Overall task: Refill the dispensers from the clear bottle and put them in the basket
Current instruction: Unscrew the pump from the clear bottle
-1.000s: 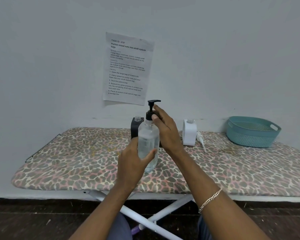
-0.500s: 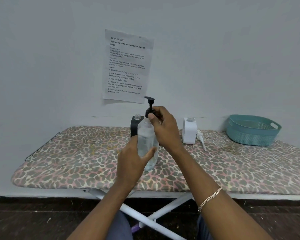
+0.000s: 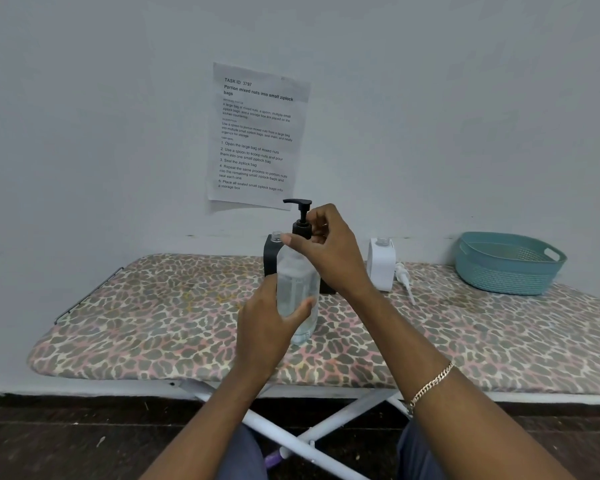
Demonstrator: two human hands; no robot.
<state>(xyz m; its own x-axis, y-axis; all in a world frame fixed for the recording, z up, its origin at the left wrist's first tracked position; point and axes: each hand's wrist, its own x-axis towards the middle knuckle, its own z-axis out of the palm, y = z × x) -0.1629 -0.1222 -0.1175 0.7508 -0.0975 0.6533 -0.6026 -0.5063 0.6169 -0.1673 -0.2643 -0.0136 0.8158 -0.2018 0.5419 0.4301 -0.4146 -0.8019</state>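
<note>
Behind clear bottle [image 3: 297, 289], black dispenser [image 3: 270, 258] half-hidden; left hand [image 3: 267, 327] grips it, right hand [image 3: 329, 258] pump [image 3: 302, 220].

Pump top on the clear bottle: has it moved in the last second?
Yes. The pump top turned: its spout pointed toward the white dispenser, now points away, leftward.

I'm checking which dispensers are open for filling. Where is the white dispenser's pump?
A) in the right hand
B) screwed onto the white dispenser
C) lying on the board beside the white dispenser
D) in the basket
C: the white pump lies on the board just right of the white dispenser, whose neck stands open.
</note>
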